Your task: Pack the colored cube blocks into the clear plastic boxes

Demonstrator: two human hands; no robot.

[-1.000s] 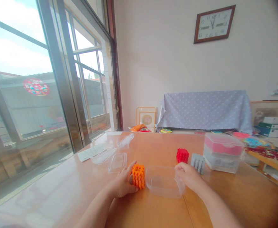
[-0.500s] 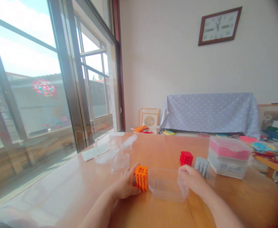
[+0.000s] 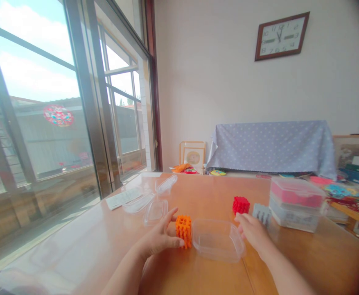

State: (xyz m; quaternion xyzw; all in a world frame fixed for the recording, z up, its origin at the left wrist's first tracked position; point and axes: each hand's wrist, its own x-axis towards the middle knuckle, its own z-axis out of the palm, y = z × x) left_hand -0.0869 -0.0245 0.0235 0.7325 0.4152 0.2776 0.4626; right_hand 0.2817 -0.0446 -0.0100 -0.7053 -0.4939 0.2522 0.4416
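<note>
A stack of orange interlocking plastic pieces (image 3: 184, 232) stands upright on the table. Beside its left face is my left hand (image 3: 157, 239), fingers apart, with the thumb tip at the stack's lower front. Directly right of the stack lies a clear plastic container (image 3: 217, 241) with nothing visible inside. My right hand (image 3: 253, 232) is over the container's right end, its fingers stretched and slightly apart; whether they touch the rim I cannot tell. Just beyond that hand sit a red stack of similar pieces (image 3: 241, 205) and a grey one (image 3: 262, 214), the grey partly hidden.
Clear lids (image 3: 156, 212) lie at the left beside a paper sheet (image 3: 120, 198). Stacked clear boxes (image 3: 296, 213), pink contents in the upper one, stand on the right side of the wooden table (image 3: 210, 188). A large window (image 3: 53, 143) borders the table's left.
My right hand has loosened from the container's right edge, its fingers unfolding and moving slightly right. My left hand's fingers have spread a little beside the orange stack, which stays in place.
</note>
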